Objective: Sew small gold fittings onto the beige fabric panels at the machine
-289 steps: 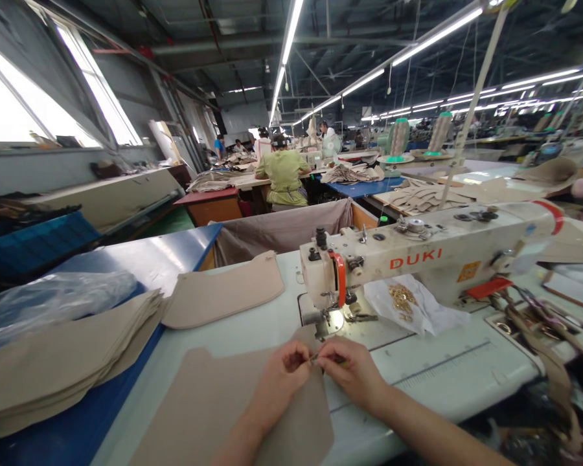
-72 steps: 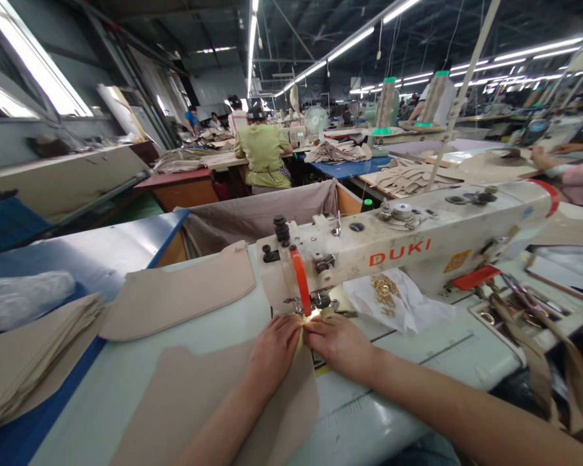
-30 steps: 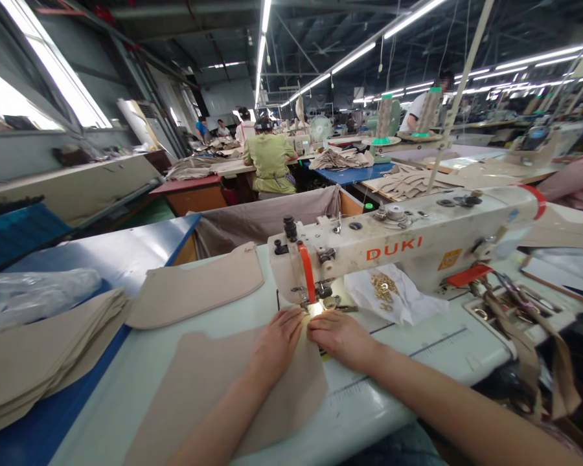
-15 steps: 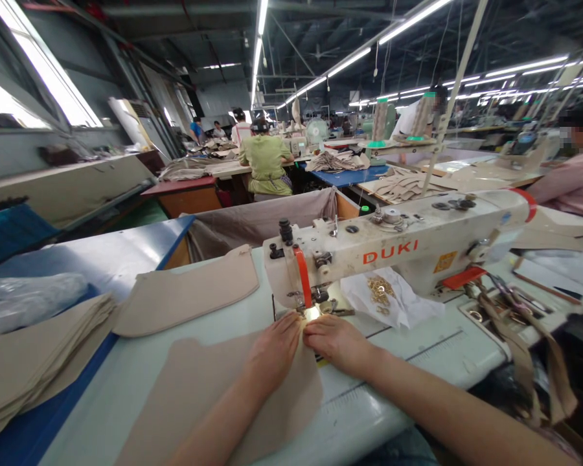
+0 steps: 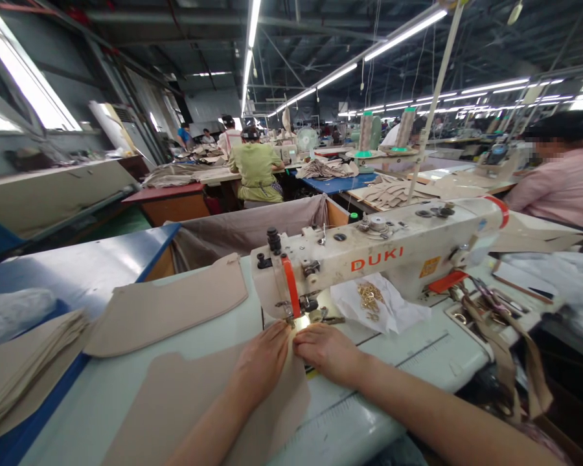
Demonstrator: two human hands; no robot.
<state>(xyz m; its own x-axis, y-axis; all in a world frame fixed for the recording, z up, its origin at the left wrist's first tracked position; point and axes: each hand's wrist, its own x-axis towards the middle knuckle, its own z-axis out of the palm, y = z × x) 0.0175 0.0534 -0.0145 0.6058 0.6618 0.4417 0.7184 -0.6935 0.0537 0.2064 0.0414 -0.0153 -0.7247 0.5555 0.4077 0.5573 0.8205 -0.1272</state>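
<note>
A beige fabric panel (image 5: 189, 395) lies on the pale green bed of the sewing machine (image 5: 369, 249), with one edge under the lit needle area. My left hand (image 5: 260, 362) rests on the panel just left of the presser foot, fingers bent together and closed on the cloth. From the other side, my right hand (image 5: 328, 353) is curled, its fingertips pinching the fabric edge close to my left fingertips. The exact grip and the needle point are hidden by the fingers and the glare. Another cut beige panel (image 5: 170, 304) lies flat behind my left hand.
A stack of beige panels (image 5: 24, 369) is at the left, beside a plastic bag (image 5: 14, 314). White paper with gold metal rings (image 5: 370, 301) lies under the machine arm. Straps (image 5: 500, 349) hang from a tool tray at right. Co-workers (image 5: 256, 165) sit beyond.
The camera view has turned slightly, so the scene sits further left and the bench a little lower. Both hands stay at the needle area, holding the fabric much as before.
</note>
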